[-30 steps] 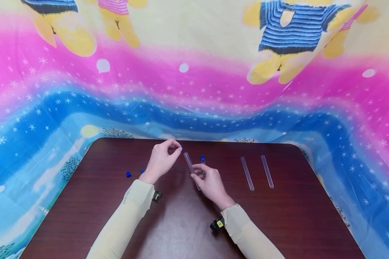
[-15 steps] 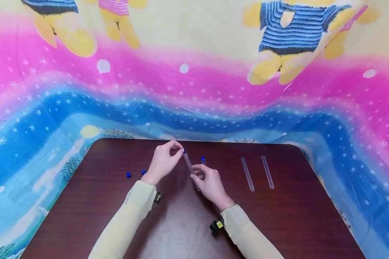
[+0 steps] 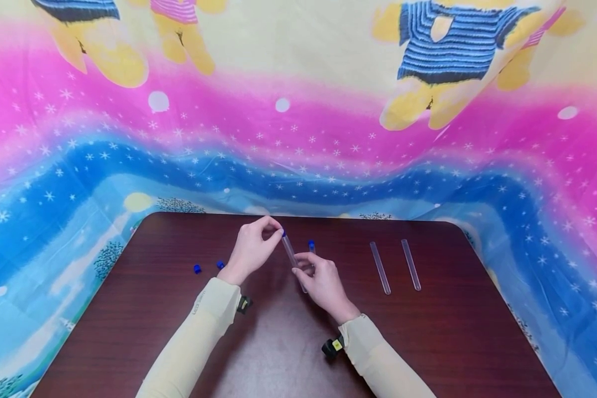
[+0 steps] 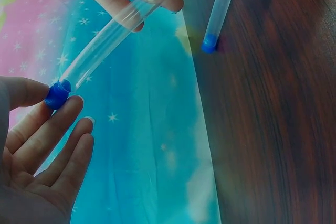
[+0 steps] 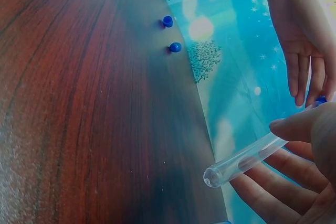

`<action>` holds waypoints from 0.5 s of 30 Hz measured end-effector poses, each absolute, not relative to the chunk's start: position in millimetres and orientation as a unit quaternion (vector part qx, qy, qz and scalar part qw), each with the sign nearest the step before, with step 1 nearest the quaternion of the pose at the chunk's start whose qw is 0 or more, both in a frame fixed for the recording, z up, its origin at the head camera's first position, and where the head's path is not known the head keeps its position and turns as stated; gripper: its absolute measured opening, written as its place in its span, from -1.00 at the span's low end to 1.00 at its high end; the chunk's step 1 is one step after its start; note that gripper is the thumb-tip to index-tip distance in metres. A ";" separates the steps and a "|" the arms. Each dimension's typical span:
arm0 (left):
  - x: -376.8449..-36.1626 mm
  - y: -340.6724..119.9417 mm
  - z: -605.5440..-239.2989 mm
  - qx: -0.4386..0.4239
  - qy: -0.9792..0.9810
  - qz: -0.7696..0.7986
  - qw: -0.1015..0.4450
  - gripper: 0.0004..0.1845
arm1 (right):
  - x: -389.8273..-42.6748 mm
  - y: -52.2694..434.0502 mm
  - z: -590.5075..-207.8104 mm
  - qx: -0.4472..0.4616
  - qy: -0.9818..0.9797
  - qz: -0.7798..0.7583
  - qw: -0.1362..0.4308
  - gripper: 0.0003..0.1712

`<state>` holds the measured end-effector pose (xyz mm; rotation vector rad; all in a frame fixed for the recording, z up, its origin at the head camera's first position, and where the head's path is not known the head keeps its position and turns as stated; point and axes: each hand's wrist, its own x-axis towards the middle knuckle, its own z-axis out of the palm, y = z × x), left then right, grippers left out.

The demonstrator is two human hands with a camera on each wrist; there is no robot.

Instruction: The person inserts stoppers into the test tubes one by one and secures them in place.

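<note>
Step judged: capping | blue cap [image 4: 56, 97] is pinched by left hand [image 3: 252, 246] | clear tube [image 4: 102, 50] is held by right hand [image 3: 324, 281] | straight push probably needed

Your dark wooden counter [image 3: 278, 348] carries two blue caps [image 3: 197, 269], one capped tube [image 3: 311, 244] and two uncapped tubes [image 3: 380, 268].

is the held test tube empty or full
Looks empty: in the right wrist view, the right hand shows through the clear test tube, no contents visible.
</note>
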<state>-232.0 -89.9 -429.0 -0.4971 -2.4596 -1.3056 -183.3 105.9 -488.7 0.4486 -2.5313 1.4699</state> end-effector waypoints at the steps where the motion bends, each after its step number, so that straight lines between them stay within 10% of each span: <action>1: -231.9 -89.8 -428.9 -0.173 -0.860 -0.455 0.155 -0.96 | -183.3 105.8 -488.6 0.151 -0.851 0.494 0.091 -0.69; 15: -230.3 -87.9 -431.7 -0.170 -0.863 -0.452 0.151 -0.97 | -182.9 105.5 -487.3 0.156 -0.850 0.495 0.088 -0.69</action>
